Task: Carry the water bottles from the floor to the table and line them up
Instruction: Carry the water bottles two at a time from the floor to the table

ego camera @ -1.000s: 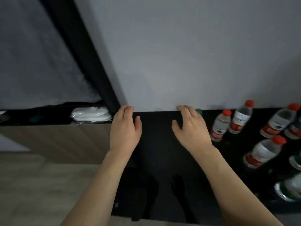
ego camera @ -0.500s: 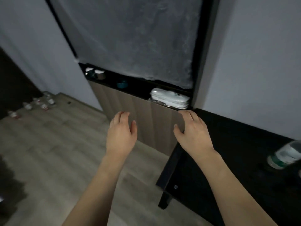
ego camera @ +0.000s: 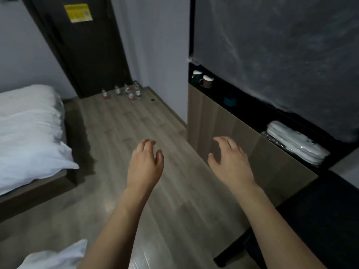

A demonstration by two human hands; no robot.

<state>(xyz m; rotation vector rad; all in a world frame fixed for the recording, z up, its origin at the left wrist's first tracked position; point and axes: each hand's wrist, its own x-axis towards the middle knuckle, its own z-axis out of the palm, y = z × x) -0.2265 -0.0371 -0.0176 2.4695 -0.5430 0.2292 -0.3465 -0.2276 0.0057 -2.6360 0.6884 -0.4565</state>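
Six water bottles (ego camera: 124, 92); two hands (ego camera: 144, 167); two cups (ego camera: 203, 80)

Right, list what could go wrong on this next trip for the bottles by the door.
1. The remaining water bottles stand close together on the floor at the foot of the dark door; reaching in with either the left hand or the right hand, both empty, could topple neighbours.
2. If that door opens inward, it might sweep them over.
3. The bed corner narrows the walkway, so a shin could clip it on the way back.
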